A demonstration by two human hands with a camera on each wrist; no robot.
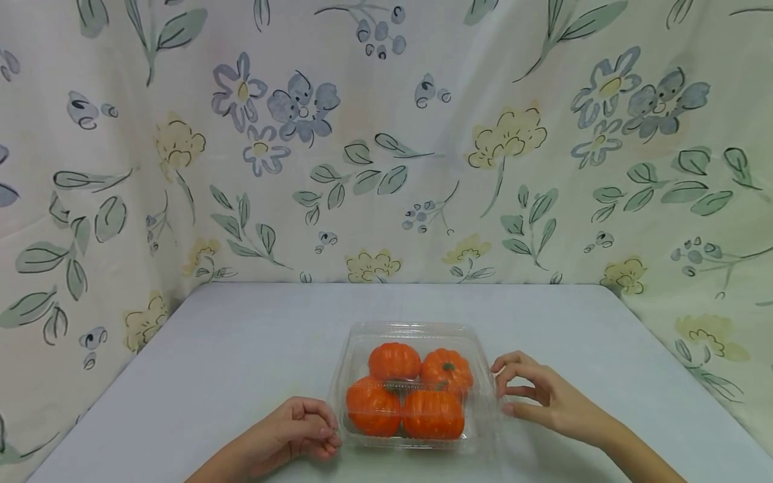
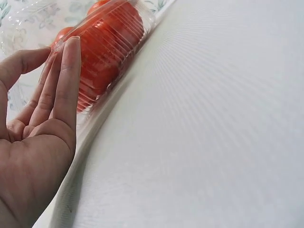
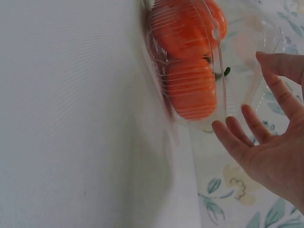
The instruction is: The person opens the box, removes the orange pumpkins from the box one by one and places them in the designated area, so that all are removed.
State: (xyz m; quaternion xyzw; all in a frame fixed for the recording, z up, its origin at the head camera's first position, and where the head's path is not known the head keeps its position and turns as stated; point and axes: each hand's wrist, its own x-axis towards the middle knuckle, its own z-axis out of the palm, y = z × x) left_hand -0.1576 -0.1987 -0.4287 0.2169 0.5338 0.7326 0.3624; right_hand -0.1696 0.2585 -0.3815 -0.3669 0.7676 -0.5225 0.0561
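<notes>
A clear plastic clamshell box (image 1: 410,329) stands on the table, with several small orange pumpkins (image 1: 433,414) inside. At its front left corner, my left hand (image 1: 296,433) pinches the rim between thumb and fingers. The left wrist view shows the thumb tip and straight fingers (image 2: 69,71) meeting at the plastic edge. On the opposite side, my right hand (image 1: 546,399) has its fingers spread and loosely bent beside the box. In the right wrist view, its fingertips (image 3: 221,126) lie close to the clear lid (image 3: 244,42); whether they touch it is unclear.
A white table (image 1: 260,335) extends around the box on all sides. Behind it and along both sides hangs a white cloth (image 1: 374,107) printed with flowers and leaves.
</notes>
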